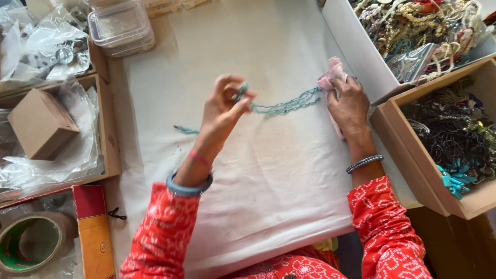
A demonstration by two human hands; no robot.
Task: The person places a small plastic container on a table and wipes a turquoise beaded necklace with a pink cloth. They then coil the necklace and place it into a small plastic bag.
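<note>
Cloth: white sheet (268, 181) covered the table (116, 155) and served as the working surface; it lay fairly flat under both hands.
Wooden box: at 3 o'clock a wooden box (392, 139) held dark tangled jewellery, with a turquoise piece (454, 178) in its near corner.
White box: at 1 o'clock a white box (356, 46) was heaped with pale bead strings.
Cardboard box: a small brown cardboard box (41, 124) sat at 9 o'clock among clear plastic bags.
Tape roll: a roll of tape (28, 243) lay at 8 o'clock.
Right hand: right hand (351, 106) pressed a pink cloth (333, 77) around one end of the strand, fingers closed on it.
Left hand: left hand (222, 108) was raised, pinching the other end between thumb and fingertips.
Necklace: teal beaded necklace (287, 106) hung nearly taut between the hands, just above the sheet near centre; a loose tail (186, 129) trailed toward 9 o'clock.
Handling, as a judgement: steady light tension and short strokes of the cloth would likely spare the thin thread; a hard tug could snap it.
</note>
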